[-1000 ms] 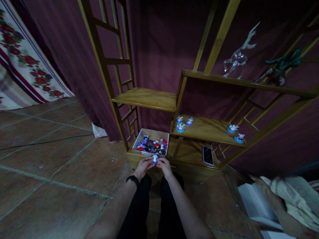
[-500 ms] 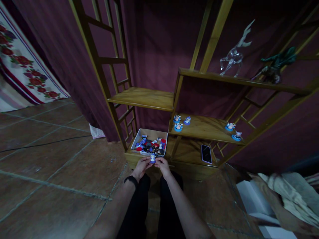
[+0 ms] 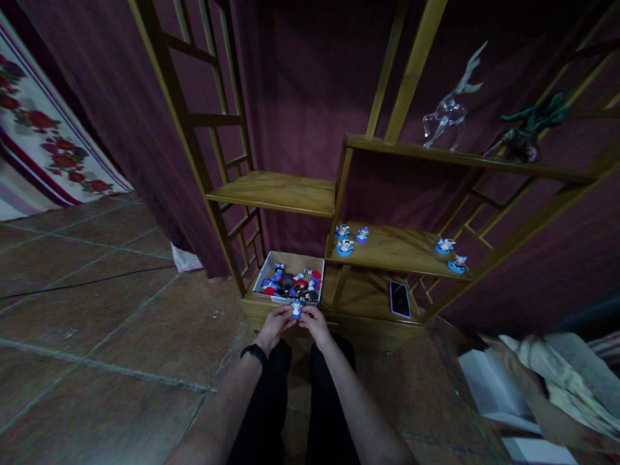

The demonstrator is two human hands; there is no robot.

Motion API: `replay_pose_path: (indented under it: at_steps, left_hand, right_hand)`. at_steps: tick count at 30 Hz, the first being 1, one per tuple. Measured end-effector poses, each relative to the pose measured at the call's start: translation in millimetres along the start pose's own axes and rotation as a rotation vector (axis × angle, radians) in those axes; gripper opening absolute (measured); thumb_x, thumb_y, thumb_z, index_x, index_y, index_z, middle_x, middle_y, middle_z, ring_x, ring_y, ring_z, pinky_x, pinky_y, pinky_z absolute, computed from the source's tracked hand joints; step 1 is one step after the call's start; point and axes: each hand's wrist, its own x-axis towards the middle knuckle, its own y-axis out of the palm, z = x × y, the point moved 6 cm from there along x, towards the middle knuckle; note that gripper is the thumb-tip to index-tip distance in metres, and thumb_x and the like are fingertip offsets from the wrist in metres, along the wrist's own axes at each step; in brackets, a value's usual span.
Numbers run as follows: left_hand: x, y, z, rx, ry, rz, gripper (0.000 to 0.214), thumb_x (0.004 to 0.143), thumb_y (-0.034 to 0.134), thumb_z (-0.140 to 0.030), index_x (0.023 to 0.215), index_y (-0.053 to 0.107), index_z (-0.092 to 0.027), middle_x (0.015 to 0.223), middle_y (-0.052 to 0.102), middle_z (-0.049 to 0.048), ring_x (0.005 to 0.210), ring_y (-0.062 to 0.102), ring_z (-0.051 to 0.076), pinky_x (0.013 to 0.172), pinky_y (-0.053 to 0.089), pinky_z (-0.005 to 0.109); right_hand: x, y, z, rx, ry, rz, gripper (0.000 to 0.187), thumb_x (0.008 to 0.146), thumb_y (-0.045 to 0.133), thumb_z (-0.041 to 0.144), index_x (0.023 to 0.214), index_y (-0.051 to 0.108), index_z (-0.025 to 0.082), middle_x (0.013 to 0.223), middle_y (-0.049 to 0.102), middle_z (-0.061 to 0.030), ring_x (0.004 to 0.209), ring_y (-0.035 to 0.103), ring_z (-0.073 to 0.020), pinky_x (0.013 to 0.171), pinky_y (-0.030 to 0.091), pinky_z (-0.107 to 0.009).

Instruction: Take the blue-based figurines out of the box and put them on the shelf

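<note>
A small purple and white toy figurine point(image 3: 296, 309) is held upright between my two hands, just in front of a cardboard box. My left hand point(image 3: 275, 325) pinches its left side, and my right hand point(image 3: 316, 321) pinches its right side. The open box point(image 3: 264, 271) holds a jumble of figurines in purple, red, black and white. On the shelf to the right stand a purple figurine point(image 3: 362, 234) and two blue-based figurines point(image 3: 345, 247) at the left end. Two more blue-based figurines point(image 3: 456, 263) stand at the right end.
The wooden shelf unit point(image 3: 278, 190) rises in front of me. A phone point(image 3: 400, 299) lies on its lower board. A clear deer ornament point(image 3: 446, 116) and a dark green statue point(image 3: 530, 132) stand on the upper right shelf. White boxes point(image 3: 494, 387) and cloth point(image 3: 557, 381) lie at the right.
The view has shifted very slightly. Both hands keep the figurine in the same place in front of the box, and the shelf figurines have not moved.
</note>
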Motion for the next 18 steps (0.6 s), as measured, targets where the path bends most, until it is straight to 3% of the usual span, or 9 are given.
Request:
replay_pose_path:
  at_steps: [7, 18]
  left_hand:
    - [2, -0.6, 4, 0.019, -0.051, -0.01, 0.007, 0.07, 0.063, -0.009, 0.077, 0.063, -0.009, 0.069, 0.067, 0.0085, 0.06, 0.063, 0.014, 0.061, 0.054, 0.026]
    - [1, -1.5, 5, 0.028, -0.06, -0.037, 0.01, 0.064, 0.068, -0.006, 0.073, 0.065, -0.007, 0.063, 0.066, 0.0085, 0.056, 0.063, 0.015, 0.059, 0.054, 0.028]
  right_hand:
    - [3, -1, -5, -0.038, -0.025, -0.006, 0.028, 0.061, 0.064, 0.036, 0.083, 0.062, 0.02, 0.081, 0.061, -0.0004, 0.075, 0.058, -0.0153, 0.065, 0.049, -0.028]
    - [8, -7, -14, -0.002, 0.015, -0.019, 0.028, 0.059, 0.066, 0.037, 0.076, 0.061, 0.016, 0.077, 0.061, -0.0014, 0.069, 0.059, -0.0149, 0.065, 0.051, -0.032]
